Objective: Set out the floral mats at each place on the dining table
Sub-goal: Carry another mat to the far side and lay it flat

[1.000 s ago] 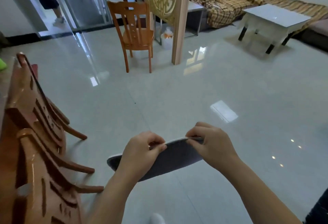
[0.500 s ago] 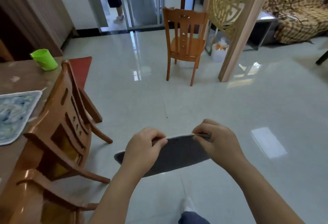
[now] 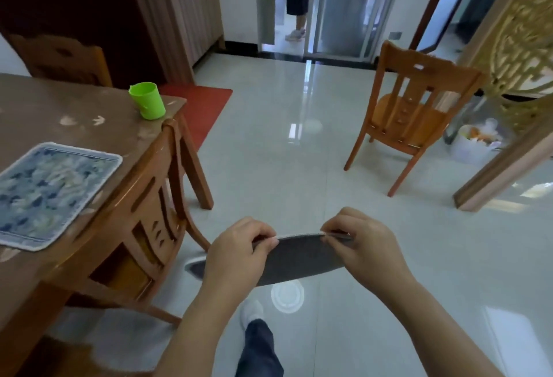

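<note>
You are holding one mat [image 3: 302, 258] above the floor [image 3: 284, 143], grey side facing you | left grip [image 3: 236, 249] and right grip [image 3: 363, 246] are each pinching its upper edge | a floral mat [image 3: 51, 191] is lying flat on the tabletop [image 3: 74, 101]

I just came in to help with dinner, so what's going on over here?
A person stands beside the dining table, pinching the top edge of a grey-backed mat with the left hand and right hand, above the floor. One floral mat already lies on the table by a tucked-in chair, and a green cup sits near the corner. The held mat is not yet set down.
</note>
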`<action>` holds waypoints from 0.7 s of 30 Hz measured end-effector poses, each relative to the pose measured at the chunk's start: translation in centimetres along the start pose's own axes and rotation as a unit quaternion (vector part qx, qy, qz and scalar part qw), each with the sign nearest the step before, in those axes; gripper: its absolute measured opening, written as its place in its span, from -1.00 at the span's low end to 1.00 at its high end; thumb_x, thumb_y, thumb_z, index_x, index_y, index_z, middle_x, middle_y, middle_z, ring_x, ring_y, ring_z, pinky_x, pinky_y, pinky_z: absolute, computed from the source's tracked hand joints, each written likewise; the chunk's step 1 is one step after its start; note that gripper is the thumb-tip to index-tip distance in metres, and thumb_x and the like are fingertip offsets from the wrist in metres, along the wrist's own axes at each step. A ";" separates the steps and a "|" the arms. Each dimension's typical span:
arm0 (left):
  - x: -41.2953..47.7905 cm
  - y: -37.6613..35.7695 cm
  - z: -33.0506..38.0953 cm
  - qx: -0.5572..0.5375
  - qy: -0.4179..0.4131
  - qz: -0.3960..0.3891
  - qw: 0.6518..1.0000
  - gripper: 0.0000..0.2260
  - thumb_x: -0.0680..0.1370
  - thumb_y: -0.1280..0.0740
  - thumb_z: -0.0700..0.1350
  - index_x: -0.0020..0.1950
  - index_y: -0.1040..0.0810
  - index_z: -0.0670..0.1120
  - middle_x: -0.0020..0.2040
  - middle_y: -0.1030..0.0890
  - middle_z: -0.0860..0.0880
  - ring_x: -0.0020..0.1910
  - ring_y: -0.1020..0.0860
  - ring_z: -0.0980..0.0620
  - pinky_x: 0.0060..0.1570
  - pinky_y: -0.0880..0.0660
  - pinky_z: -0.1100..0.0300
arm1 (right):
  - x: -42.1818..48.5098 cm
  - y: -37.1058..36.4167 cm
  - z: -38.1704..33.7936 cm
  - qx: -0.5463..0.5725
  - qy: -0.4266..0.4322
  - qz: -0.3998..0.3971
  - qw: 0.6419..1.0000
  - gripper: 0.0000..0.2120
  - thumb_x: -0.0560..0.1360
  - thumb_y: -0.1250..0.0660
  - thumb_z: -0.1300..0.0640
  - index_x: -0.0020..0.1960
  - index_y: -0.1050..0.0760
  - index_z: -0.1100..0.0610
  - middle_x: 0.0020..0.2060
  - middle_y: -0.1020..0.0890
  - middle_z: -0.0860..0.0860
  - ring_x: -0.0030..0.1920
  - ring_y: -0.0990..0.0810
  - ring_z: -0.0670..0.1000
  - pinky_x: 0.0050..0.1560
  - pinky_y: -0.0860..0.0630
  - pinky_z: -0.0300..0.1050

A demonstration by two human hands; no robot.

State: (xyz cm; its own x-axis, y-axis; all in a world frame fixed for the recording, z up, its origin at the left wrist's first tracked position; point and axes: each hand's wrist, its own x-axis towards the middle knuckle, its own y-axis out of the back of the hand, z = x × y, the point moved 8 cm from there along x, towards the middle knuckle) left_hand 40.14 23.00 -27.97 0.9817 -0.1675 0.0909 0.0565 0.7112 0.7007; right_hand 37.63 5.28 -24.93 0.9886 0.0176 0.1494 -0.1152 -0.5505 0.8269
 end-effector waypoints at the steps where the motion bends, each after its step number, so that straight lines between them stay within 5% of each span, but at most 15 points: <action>1: 1.8 0.1 -0.6 -0.001 0.009 0.004 1.000 -0.90 0.47 -0.37 -0.12 -0.19 -0.53 0.08 -0.24 -0.52 0.22 -0.21 -0.48 0.24 -0.26 -0.30 0.48 | 2.1 -0.4 0.0 -0.003 0.006 -0.001 1.000 -0.97 0.39 -0.39 0.20 -0.20 -0.59 0.09 -0.27 -0.59 -0.08 -0.25 -0.53 -0.07 -0.23 -0.50 -0.17; 13: 27.3 5.0 -6.8 -0.008 0.029 0.044 0.999 -0.94 0.47 -0.36 -0.13 -0.18 -0.56 0.02 -0.22 -0.53 0.16 -0.21 -0.48 0.18 -0.25 -0.30 0.46 | 29.2 -4.2 -1.4 -0.001 0.020 0.002 1.000 -0.95 0.43 -0.36 0.20 -0.13 -0.59 0.12 -0.19 -0.60 -0.03 -0.17 -0.55 -0.02 -0.16 -0.55 0.01; 21: 39.7 3.4 -9.3 -0.021 0.025 0.021 0.999 -0.92 0.46 -0.38 -0.15 -0.21 -0.56 0.01 -0.27 -0.50 0.19 -0.22 -0.46 0.20 -0.24 -0.34 0.44 | 40.9 -6.4 2.2 0.005 -0.008 -0.016 1.000 -0.96 0.41 -0.38 0.22 -0.18 -0.58 0.11 -0.24 -0.58 -0.06 -0.22 -0.54 -0.01 -0.23 -0.50 -0.07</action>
State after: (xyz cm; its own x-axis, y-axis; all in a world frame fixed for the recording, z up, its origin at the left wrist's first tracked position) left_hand 80.96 25.13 -28.58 0.9912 -0.1030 0.0837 0.0212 0.7451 0.6666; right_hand 79.03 7.65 -25.28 0.9932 0.0228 0.1140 -0.0819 -0.5583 0.8256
